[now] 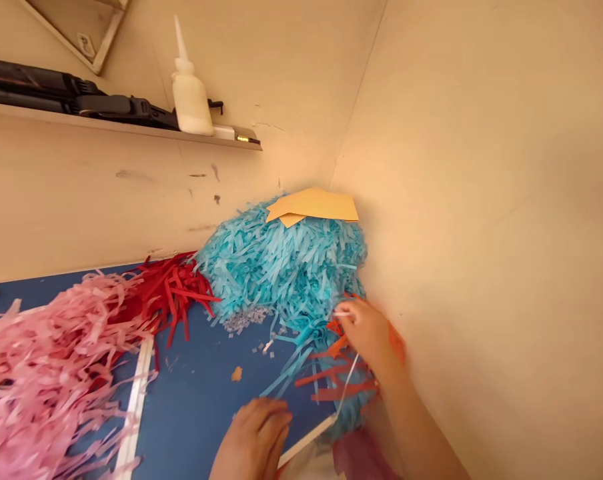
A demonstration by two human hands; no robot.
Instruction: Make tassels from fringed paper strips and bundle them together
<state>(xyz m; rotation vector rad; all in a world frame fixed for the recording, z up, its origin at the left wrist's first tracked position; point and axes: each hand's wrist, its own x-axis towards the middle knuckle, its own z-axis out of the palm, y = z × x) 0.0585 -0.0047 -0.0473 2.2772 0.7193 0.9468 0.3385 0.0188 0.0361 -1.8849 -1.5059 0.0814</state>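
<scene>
My right hand [365, 333] is closed in a pinch at the right end of the table, beside a big heap of light blue shredded paper strips [281, 267]. A thin white string [349, 377] shows at its fingertips and again below the hand. Orange paper strips [337, 343] lie around and under that hand, and some are blurred. My left hand [255, 437] is over the table's front edge, fingers loosely bent and side by side, with nothing visible in it. Its palm side is hidden.
Pink strips [56, 373] and red strips [174, 290] cover the blue table [191, 400] at left. Folded yellow-orange paper [316, 203] tops the blue heap. A white glue bottle [191, 100] stands on the wall shelf [106, 123]. A wall [506, 233] closes off the right.
</scene>
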